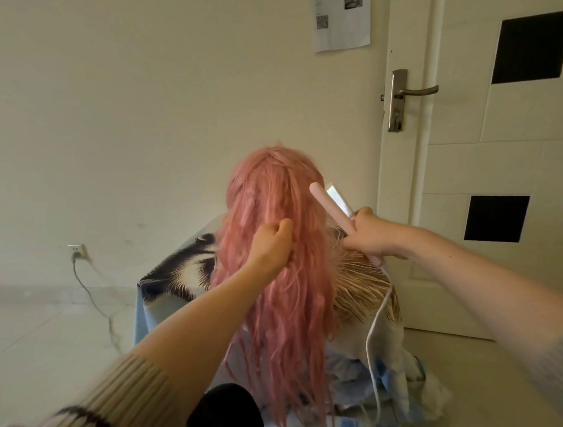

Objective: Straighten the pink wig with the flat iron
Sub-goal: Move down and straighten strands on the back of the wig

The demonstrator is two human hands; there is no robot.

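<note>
A long pink wig (pixel 273 194) hangs from a raised head form in the middle of the view, its strands falling down past the lower edge. My left hand (pixel 270 243) is buried in the wig's middle and its curled fingers pinch a lock of pink hair. My right hand (pixel 370 235) grips the handle of a pink flat iron (pixel 329 201) just right of the wig. The iron points up and left, its two plates apart with no hair between them. Its white cord (pixel 373 325) drops from the handle toward the floor.
A cloth with a dark and tan print (pixel 176 276) covers the stand behind the wig. A white door (pixel 484 159) with a metal handle (pixel 410 93) stands at right. At left, a wall socket (pixel 77 253) holds a plug with a grey cable running along the floor.
</note>
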